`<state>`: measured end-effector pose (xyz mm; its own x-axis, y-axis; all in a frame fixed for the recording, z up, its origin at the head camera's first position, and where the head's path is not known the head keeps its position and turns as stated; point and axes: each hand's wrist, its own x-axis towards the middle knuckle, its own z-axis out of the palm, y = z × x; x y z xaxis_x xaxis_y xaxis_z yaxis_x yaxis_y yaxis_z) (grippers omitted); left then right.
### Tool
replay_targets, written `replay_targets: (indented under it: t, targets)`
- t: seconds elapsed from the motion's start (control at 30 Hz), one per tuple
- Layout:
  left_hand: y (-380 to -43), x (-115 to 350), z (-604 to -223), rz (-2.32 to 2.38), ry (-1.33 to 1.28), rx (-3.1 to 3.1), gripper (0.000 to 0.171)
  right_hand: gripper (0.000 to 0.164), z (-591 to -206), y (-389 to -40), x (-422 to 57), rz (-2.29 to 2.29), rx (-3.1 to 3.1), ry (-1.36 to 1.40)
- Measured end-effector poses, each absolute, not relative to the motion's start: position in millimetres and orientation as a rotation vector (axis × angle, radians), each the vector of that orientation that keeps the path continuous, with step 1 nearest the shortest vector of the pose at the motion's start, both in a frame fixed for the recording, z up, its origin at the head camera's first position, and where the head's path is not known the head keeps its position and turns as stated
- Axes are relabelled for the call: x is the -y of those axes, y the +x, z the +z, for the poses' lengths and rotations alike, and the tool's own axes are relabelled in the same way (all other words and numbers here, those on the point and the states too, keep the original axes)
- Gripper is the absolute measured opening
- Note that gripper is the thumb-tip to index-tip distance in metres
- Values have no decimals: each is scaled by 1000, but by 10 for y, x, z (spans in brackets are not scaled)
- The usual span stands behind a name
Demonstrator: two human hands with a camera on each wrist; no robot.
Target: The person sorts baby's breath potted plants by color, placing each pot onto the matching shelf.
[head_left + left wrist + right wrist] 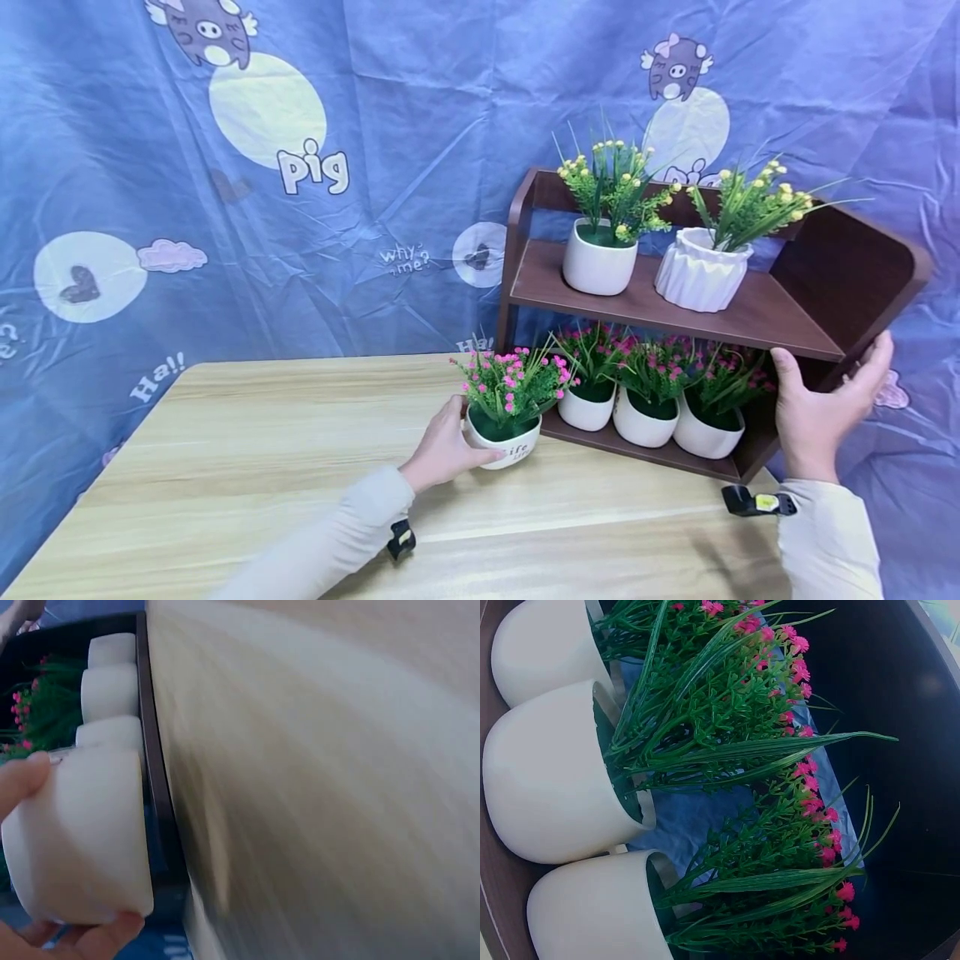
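My left hand [446,446] grips a white pot [82,832] of artificial pink flowers [513,379], thumb at the front by the printed "Life" lettering. The pot is at the left end of the lower tier of a dark brown two-tier shelf [795,321]. Three similar pink-flowered pots [555,780] stand in a row on that tier. With my right hand [821,412] I hold the shelf's right side, thumb near the upper board's front edge and fingers around the outer panel.
On the upper tier stand a smooth white pot [600,267] and a ribbed white pot [703,279], both with yellow flowers. The shelf is on a light wooden table [300,433]. A blue printed cloth [420,150] hangs behind.
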<state>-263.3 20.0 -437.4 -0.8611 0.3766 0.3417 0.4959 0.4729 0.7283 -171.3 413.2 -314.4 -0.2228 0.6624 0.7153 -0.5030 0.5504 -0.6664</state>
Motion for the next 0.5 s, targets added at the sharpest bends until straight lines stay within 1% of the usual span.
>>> replay_targets:
  t: [0.23, 0.5]
  targets:
    - [-2548, -461, -4400, -1442, -606, 2502, 82, 91, -3117, -1723, -4085, 1082, 1431, -166]
    - [-2491, -747, -4451, -1617, -347, 2443, 82, 89, -3153, -1747, -4107, 1070, 1417, -130]
